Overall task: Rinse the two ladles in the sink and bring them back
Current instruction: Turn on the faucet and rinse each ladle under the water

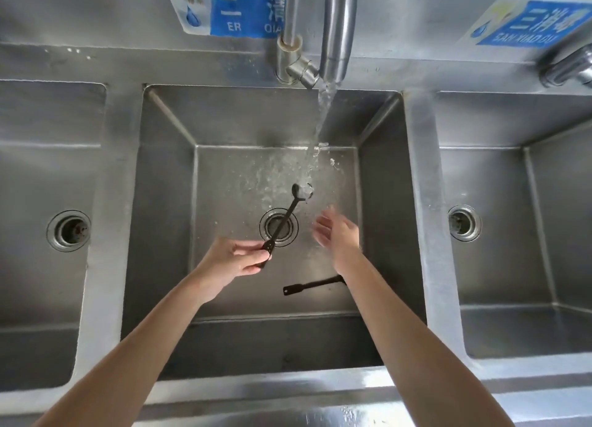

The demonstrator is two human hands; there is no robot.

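Observation:
My left hand grips the handle end of a small black ladle, which points up and right with its bowl under the running water in the middle sink. Water streams from the tap onto that bowl and splashes. My right hand hovers open just right of the ladle, fingers spread, holding nothing. A second black ladle lies flat on the sink floor near the front; its bowl end is hidden behind my right forearm.
The drain sits mid-basin under the held ladle. Steel basins flank the middle one, left and right, each with a drain. A second tap juts in at the upper right. Blue labels line the back wall.

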